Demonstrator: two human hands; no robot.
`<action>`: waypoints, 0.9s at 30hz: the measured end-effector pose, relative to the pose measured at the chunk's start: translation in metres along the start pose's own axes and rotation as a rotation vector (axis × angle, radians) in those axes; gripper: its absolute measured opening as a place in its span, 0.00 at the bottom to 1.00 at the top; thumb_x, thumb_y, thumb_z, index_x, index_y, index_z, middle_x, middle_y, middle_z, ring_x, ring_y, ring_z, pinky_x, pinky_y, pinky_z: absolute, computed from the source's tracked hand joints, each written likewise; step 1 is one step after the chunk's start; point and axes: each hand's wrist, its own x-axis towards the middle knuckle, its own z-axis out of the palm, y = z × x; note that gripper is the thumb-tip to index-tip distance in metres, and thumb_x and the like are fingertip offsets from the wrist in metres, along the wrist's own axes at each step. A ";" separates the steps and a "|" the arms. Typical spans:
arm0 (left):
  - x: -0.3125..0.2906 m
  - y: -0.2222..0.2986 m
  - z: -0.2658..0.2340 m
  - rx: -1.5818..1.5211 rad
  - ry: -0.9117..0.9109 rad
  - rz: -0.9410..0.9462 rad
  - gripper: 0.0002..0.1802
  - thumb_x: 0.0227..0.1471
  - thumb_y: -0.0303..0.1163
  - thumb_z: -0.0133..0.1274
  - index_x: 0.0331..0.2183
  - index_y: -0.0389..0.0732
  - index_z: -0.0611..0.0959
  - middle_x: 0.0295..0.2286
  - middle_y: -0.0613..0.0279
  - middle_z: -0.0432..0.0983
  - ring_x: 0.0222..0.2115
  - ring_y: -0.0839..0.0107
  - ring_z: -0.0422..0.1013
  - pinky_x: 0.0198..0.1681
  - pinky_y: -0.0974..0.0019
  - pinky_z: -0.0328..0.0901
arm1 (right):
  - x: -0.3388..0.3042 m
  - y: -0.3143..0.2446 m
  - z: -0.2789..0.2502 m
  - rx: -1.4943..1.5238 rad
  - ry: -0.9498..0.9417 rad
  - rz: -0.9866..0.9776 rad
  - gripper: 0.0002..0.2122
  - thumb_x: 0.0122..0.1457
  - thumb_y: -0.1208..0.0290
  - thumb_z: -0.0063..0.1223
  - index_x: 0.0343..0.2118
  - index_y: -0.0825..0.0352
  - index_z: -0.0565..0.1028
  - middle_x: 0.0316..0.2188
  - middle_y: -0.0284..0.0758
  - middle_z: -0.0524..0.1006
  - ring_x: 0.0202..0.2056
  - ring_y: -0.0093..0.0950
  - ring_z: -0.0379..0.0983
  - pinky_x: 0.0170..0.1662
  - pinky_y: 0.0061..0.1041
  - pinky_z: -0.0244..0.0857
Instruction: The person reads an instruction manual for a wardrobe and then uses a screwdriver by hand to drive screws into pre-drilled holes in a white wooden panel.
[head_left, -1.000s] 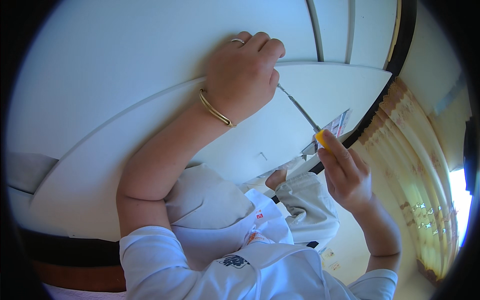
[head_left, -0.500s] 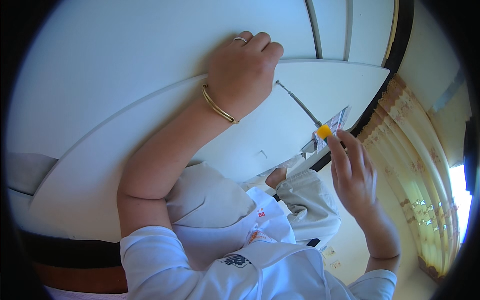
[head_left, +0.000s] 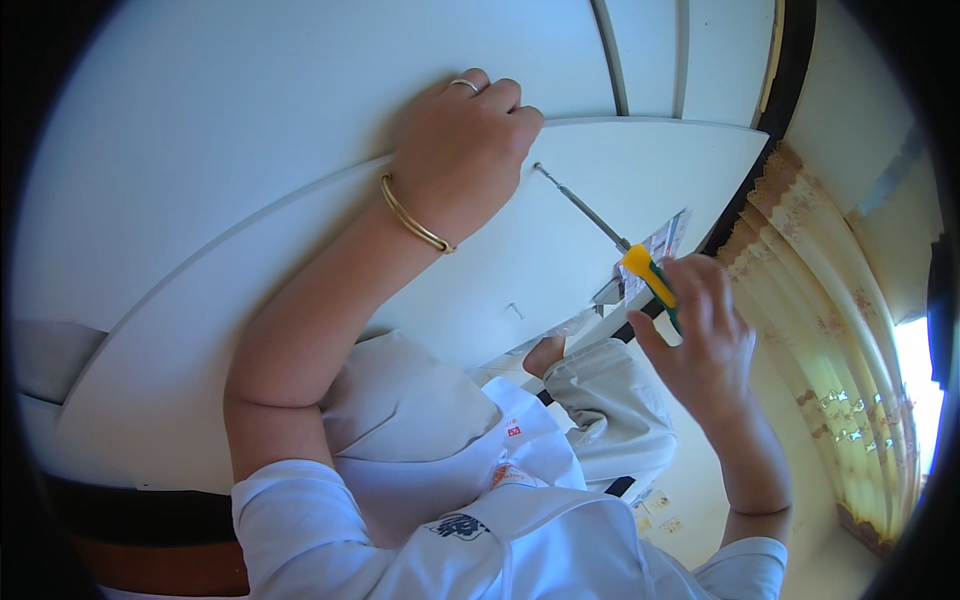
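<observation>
A white board [head_left: 450, 290] with a curved edge lies across my lap. My left hand [head_left: 470, 140] is closed over its far edge, fingers bent and fingertips hidden. Beside that hand, a screwdriver [head_left: 652, 272] with a yellow and green handle slants across the board. Its thin metal shaft ends at a small dark screw or hole [head_left: 538, 165] near the edge. My right hand [head_left: 705, 325] is loosely around the handle, fingers along the upper side and thumb spread below. A small L-shaped metal piece [head_left: 515, 310] rests on the board nearer to me.
Larger white panels [head_left: 330, 70] stand beyond the board, with dark gaps at the right. A printed packet [head_left: 665, 240] and a grey metal part [head_left: 608, 292] are by the board's right edge. A patterned curtain [head_left: 810, 300] hangs at the right.
My right hand has loosened and its thumb has moved away from the fingers, so more of the screwdriver handle shows. The whole view has shifted slightly; my left hand keeps its hold.
</observation>
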 end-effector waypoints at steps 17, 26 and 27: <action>-0.002 0.003 -0.001 0.039 0.019 -0.023 0.11 0.36 0.20 0.53 0.24 0.47 0.84 0.23 0.72 0.73 0.26 0.70 0.69 0.28 0.69 0.67 | 0.002 0.000 -0.002 0.018 0.008 -0.125 0.20 0.48 0.81 0.56 0.47 0.70 0.70 0.38 0.39 0.73 0.22 0.24 0.68 0.25 0.17 0.65; -0.002 0.002 -0.007 0.013 -0.015 -0.031 0.11 0.36 0.21 0.53 0.24 0.47 0.83 0.22 0.72 0.71 0.27 0.70 0.68 0.29 0.69 0.67 | 0.000 -0.008 -0.002 -0.231 -0.032 -0.304 0.23 0.46 0.79 0.57 0.49 0.71 0.73 0.35 0.39 0.74 0.20 0.22 0.66 0.17 0.19 0.61; -0.002 0.002 -0.008 0.002 -0.008 -0.015 0.10 0.37 0.21 0.53 0.24 0.47 0.83 0.22 0.72 0.71 0.27 0.70 0.68 0.29 0.69 0.67 | 0.000 -0.009 -0.003 -0.252 -0.086 -0.307 0.22 0.46 0.79 0.57 0.48 0.71 0.73 0.35 0.39 0.74 0.20 0.22 0.66 0.17 0.19 0.62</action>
